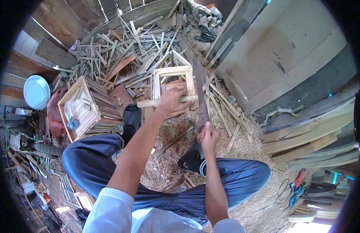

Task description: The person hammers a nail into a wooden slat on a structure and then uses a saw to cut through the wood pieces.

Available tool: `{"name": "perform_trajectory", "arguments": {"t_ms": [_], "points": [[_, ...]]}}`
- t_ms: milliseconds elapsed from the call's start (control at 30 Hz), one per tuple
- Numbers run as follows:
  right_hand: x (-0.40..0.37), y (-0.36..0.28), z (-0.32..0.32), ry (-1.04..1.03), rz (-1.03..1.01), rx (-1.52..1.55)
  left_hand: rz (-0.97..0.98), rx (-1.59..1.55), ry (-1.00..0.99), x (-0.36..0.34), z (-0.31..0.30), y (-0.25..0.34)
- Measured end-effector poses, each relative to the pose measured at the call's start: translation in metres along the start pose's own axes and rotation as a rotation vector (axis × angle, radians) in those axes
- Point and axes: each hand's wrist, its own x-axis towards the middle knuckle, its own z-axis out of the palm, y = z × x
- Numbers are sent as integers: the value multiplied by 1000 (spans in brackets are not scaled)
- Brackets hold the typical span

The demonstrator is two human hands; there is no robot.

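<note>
My left hand [172,100] is closed over a pale wooden strip [147,103], which lies across the near side of a small wooden frame [173,71]. The strip's left end sticks out past the frame. In my right hand [208,136] is the grip of a handsaw [200,87], its long brown blade pointing away from me along the frame's right side. The blade overlaps the strip's right end in this view. On the sawdust between my feet lies a hammer-like tool with a wooden handle [174,141].
A slatted wooden crate [92,105] holding plastic stands to the left. Scrap sticks [106,54] are heaped behind the frame, with more strips [226,106] at its right. Large grey panels [281,58] lean at right above stacked boards [308,132]. A blue power tool [295,194] sits lower right.
</note>
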Motion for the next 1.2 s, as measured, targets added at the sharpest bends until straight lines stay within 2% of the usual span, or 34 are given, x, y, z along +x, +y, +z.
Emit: {"name": "perform_trajectory", "arguments": {"t_ms": [67,133,200,333,400,667,700,800,867,900,967,1000,1067,1100,1200], "points": [[2,2,-3,-18,19,-19,-73,17,-135,1,-2,-1],[0,-1,-3,-34,37,-40,-70,16,-132,1,-2,-1],[-2,-3,-1,-5,-30,-130,-67,15,-126,1,-2,-1],[-1,-5,7,39,4,-192,-91,3,-158,1,-2,0],[-2,-13,14,71,-124,-385,-96,-5,-172,2,1,0],[6,-27,27,86,-193,-534,-38,63,-192,1,-1,-1],[3,-23,25,98,-230,-556,-38,54,-202,-2,0,2],[-31,4,14,126,-140,-476,23,-4,-192,-5,-10,9],[-68,9,-3,147,-105,-556,-7,18,-282,0,-18,13],[-70,1,-6,148,-120,-567,99,22,-127,0,-10,3],[-77,-9,-5,96,21,-605,108,4,-95,0,-1,-5],[-77,-6,1,104,23,-604,100,-10,-79,-3,-1,-3],[-71,3,21,164,-85,-621,67,18,-99,-1,0,-2],[-65,9,28,227,-220,-617,30,24,-87,4,1,0],[-42,-13,18,223,-131,-623,27,-26,-22,19,11,6]]}}
